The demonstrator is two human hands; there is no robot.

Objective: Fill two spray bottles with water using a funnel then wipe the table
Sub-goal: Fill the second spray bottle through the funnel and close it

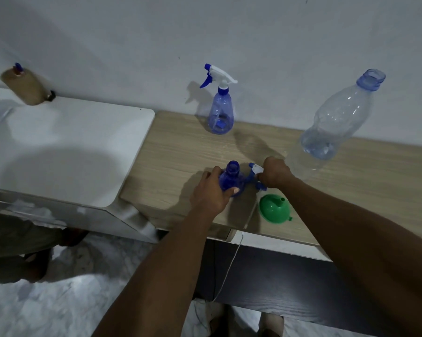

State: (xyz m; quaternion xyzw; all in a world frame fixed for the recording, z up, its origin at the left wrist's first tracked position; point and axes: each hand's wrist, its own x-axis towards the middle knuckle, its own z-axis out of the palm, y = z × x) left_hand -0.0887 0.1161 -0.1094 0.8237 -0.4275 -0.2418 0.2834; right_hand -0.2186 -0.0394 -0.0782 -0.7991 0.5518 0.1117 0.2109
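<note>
1. The left hand [211, 190] grips the uncapped blue spray bottle [232, 176] at the wooden table's [176, 152] near edge; the right hand [275, 175] clasps its detached spray head [255, 169].
2. A green funnel [274, 209] lies just right of that bottle.
3. A second spray bottle [221, 113] and a water bottle [338, 120] stand far back.

The spray head [256, 169] lies mostly hidden (under the right hand [275, 175]).
</note>
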